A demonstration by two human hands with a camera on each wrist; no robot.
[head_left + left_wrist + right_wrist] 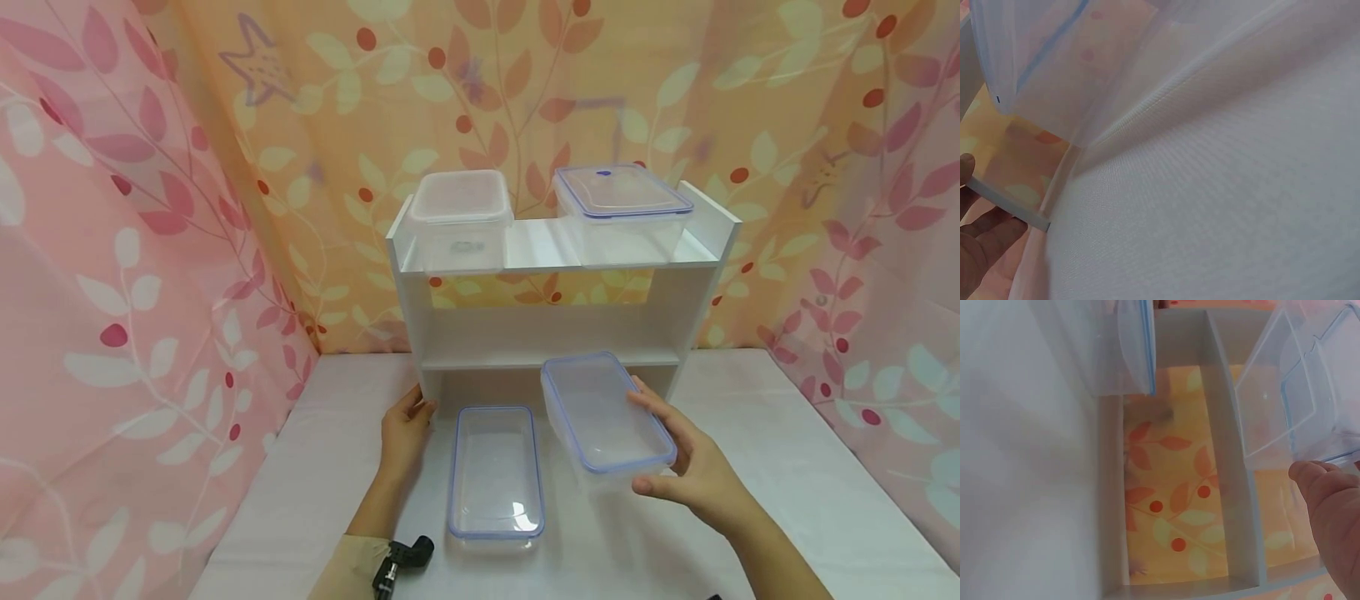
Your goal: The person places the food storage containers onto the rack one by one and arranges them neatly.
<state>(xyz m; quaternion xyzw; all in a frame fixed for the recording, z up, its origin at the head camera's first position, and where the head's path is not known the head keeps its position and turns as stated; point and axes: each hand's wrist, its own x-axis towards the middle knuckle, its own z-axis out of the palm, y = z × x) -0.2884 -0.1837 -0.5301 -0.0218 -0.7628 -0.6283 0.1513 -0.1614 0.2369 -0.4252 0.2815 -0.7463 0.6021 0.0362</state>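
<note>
My right hand [693,462] grips a clear plastic food container [607,417] with a blue-rimmed lid, thumb near its front end and fingers on the right side. It is raised and tilted in front of the right half of a white shelf unit [551,337]. At the lower left my left hand [405,429] pinches the front edge of the shelf's side panel; the left wrist view shows the thumb and fingers [1000,234] on opposite faces of that panel [1013,206]. Between the hands, a second blue-rimmed container [497,475] lies on the table, its far end at the shelf's bottom opening.
On the shelf's top level stand a white-lidded container [461,221] at left and a large blue-rimmed container [626,212] at right. Floral curtains [300,167] hang behind and at both sides of the white-covered table [765,467]. A black mount [408,554] is on my left wrist.
</note>
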